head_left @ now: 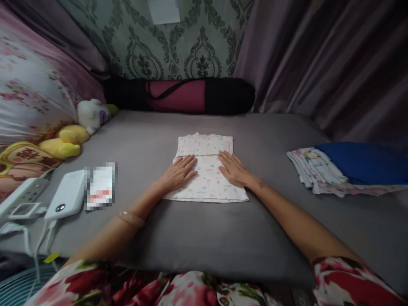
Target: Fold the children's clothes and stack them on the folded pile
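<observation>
A small white garment (pixel 207 180) with a sparse coloured print lies folded on the grey sheet (pixel 204 238). Its upper part makes a flap whose edge runs across it, just above my fingers. My left hand (pixel 180 172) rests flat on the garment's left side, fingers stretched toward the flap edge. On the right side, my right hand (pixel 234 169) presses flat in the same way, with its fingertips at the flap edge. Neither hand grips the cloth.
At right sits a stack of folded printed clothes (pixel 318 165) with a blue cloth (pixel 363 161) on top. A white power bank (pixel 66 193), a blurred packet (pixel 101 187) and a power strip (pixel 24 195) lie left. Plush toys (pixel 73 138) line the left; a long black-and-maroon bag (pixel 178 95) spans the back.
</observation>
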Action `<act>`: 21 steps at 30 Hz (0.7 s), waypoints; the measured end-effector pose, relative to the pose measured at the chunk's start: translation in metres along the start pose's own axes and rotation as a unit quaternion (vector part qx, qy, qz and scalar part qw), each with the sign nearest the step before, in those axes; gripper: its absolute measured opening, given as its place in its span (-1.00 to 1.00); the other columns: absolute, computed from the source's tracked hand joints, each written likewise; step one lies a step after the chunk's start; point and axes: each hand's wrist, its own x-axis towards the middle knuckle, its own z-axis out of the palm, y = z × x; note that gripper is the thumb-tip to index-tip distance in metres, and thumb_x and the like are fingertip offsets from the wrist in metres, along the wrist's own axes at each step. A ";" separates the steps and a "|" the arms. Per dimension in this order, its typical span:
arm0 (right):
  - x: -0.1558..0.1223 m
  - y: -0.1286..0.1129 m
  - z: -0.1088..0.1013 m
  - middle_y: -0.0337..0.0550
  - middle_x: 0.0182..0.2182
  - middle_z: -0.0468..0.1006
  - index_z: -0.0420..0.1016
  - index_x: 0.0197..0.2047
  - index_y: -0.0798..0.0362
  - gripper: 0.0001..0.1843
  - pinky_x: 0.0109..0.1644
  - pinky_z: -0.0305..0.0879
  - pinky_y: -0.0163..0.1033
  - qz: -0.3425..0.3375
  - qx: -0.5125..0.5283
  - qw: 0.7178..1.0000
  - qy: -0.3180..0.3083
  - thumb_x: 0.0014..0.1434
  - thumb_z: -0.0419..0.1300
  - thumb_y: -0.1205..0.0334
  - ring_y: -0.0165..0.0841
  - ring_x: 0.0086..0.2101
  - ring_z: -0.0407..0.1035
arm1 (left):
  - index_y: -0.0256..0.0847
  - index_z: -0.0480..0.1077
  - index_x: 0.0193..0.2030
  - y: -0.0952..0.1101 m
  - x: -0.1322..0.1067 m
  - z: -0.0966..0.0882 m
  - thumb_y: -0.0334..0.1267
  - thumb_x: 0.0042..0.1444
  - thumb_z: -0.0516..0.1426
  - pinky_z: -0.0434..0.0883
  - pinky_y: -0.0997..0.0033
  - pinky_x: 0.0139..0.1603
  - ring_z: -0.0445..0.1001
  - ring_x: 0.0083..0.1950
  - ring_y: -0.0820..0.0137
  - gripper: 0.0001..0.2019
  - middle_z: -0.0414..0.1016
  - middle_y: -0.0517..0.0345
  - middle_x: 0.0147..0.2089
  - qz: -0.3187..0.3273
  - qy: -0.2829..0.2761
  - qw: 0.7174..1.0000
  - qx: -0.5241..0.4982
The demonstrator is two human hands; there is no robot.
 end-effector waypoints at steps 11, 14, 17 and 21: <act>-0.073 -0.004 -0.006 -0.08 0.39 -0.10 -0.05 0.42 0.02 -0.38 0.39 -0.23 0.07 -0.015 0.003 1.000 -0.022 0.37 -0.14 0.03 -0.21 0.36 -0.25 | -0.15 -0.05 0.43 -0.015 -0.055 -0.011 0.11 0.33 -0.23 -0.07 0.08 0.42 -0.15 0.47 0.22 -0.37 -0.14 0.03 0.47 -0.028 -0.048 0.998 -0.028; -0.101 -0.011 -0.009 -0.10 0.38 -0.04 -0.05 0.42 -0.01 -0.41 0.39 -0.16 0.07 -0.014 0.019 1.000 -0.017 0.37 -0.15 0.07 -0.24 0.35 -0.19 | -0.15 0.03 0.40 -0.014 -0.075 -0.016 0.07 0.33 -0.19 0.00 0.07 0.41 -0.10 0.46 0.21 -0.41 -0.06 0.02 0.45 -0.017 -0.036 0.998 -0.058; -0.124 -0.015 -0.011 -0.10 0.36 0.04 0.01 0.40 -0.05 -0.43 0.38 -0.10 0.09 -0.019 0.035 0.999 -0.005 0.37 -0.11 0.09 -0.25 0.33 -0.10 | -0.10 0.24 0.29 -0.006 -0.094 -0.023 -0.06 0.36 -0.16 0.13 0.10 0.38 0.11 0.40 0.26 -0.54 0.18 0.03 0.37 0.025 0.011 0.993 -0.111; -0.141 -0.014 -0.015 -0.08 0.25 0.29 0.30 0.27 -0.06 -0.55 0.32 0.09 0.04 -0.037 0.065 0.997 0.026 0.36 -0.05 0.10 -0.25 0.25 0.14 | -0.05 0.40 0.13 0.008 -0.113 -0.033 -0.12 0.34 -0.07 0.34 0.24 0.23 0.36 0.21 0.31 -0.66 0.40 0.05 0.19 0.040 0.035 0.987 -0.153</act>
